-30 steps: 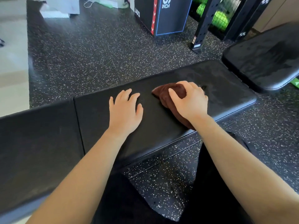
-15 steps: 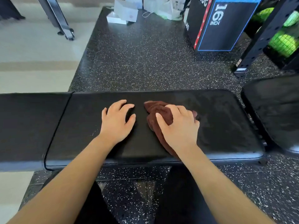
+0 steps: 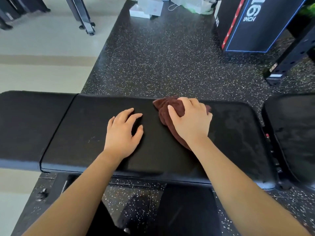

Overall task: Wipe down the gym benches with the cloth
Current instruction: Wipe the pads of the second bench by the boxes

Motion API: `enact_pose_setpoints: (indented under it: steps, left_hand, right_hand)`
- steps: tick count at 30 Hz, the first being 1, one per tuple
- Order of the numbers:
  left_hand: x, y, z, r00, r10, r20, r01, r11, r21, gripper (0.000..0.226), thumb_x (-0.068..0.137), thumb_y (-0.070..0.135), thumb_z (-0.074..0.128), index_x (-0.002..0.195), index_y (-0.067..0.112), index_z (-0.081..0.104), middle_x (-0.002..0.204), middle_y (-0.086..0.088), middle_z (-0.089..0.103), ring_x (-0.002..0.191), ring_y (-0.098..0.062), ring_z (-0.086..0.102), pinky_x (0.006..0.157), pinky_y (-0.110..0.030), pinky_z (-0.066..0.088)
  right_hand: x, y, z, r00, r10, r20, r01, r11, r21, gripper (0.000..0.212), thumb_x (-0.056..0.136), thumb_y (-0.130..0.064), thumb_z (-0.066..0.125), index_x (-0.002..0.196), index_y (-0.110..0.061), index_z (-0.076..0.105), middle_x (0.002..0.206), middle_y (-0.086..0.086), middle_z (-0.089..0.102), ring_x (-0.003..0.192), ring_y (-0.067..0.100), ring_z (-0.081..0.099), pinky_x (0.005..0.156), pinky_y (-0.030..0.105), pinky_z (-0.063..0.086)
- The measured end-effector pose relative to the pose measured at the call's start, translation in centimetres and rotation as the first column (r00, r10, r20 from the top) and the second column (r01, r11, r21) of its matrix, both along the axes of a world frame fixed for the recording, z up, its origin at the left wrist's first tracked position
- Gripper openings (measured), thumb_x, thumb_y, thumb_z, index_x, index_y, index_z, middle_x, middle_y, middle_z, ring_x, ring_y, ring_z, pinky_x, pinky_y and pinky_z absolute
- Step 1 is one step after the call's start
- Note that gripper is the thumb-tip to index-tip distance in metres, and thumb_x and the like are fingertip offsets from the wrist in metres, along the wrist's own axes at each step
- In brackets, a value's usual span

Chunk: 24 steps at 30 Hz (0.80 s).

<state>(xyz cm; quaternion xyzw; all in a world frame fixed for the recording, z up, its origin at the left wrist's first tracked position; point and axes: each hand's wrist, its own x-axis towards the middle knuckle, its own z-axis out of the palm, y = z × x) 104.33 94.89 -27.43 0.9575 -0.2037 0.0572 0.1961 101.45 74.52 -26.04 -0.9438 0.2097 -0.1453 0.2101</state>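
Note:
A black padded gym bench [image 3: 81, 133] runs across the view in front of me, split by a seam into a left pad and a longer right pad. On the right pad lies a bunched dark brown cloth [image 3: 168, 108], near the far edge. My right hand [image 3: 189, 120] presses down on it, fingers curled over the fabric. Flat on the pad to the left of the cloth rests my left hand [image 3: 122, 133], fingers spread and holding nothing. The pad right of the cloth shows faint damp smears.
A second black bench pad [image 3: 293, 137] stands close at the right. Beyond the bench lies speckled rubber flooring, with a black plyo box [image 3: 255, 23] marked "16 INCH", a black rack upright [image 3: 289, 57] and white bags and boxes [image 3: 148, 7]. Pale floor lies left.
My head view has swung so the bench lies level across the frame. My right hand has slid the cloth toward the pad's far edge. The left hand stays flat on the pad.

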Motion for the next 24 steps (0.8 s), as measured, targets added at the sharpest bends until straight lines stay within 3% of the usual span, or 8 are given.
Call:
enact_pose_setpoints:
  steps: [10, 18, 24]
  left_hand:
    - [0.6, 0.0, -0.6, 0.998, -0.026, 0.049, 0.029, 0.998, -0.063, 0.042, 0.08, 0.04, 0.042, 0.113, 0.022, 0.062, 0.126, 0.0, 0.057, 0.118, -0.022, 0.05, 0.1, -0.042, 0.038]
    - [0.6, 0.0, -0.8, 0.998, -0.029, 0.058, 0.032, 0.998, -0.06, 0.041, 0.081, 0.035, 0.045, 0.116, 0.023, 0.06, 0.128, -0.001, 0.055, 0.121, -0.022, 0.047, 0.101, -0.039, 0.033]
    - [1.3, 0.8, -0.4, 0.994, -0.109, 0.018, 0.11, 0.994, -0.024, 0.046, 0.081, 0.042, 0.041, 0.12, 0.023, 0.058, 0.132, -0.002, 0.05, 0.124, -0.024, 0.043, 0.101, -0.043, 0.032]
  right_hand:
    - [-5.4, 2.0, 0.0, 0.996, -0.056, 0.069, 0.055, 0.998, 0.013, 0.037, 0.086, -0.059, 0.05, 0.111, -0.035, 0.06, 0.115, -0.009, 0.059, 0.108, 0.021, 0.052, 0.088, 0.047, 0.038]
    - [1.5, 0.0, 0.4, 0.993, -0.118, -0.012, 0.118, 0.993, 0.025, 0.037, 0.088, -0.059, 0.047, 0.116, -0.036, 0.056, 0.12, -0.002, 0.057, 0.111, 0.026, 0.05, 0.091, 0.047, 0.035]
    - [-1.0, 0.6, 0.4, 0.996, -0.095, -0.001, 0.094, 0.994, 0.06, 0.04, 0.087, -0.06, 0.047, 0.118, -0.037, 0.055, 0.121, -0.005, 0.057, 0.111, 0.025, 0.049, 0.09, 0.046, 0.036]
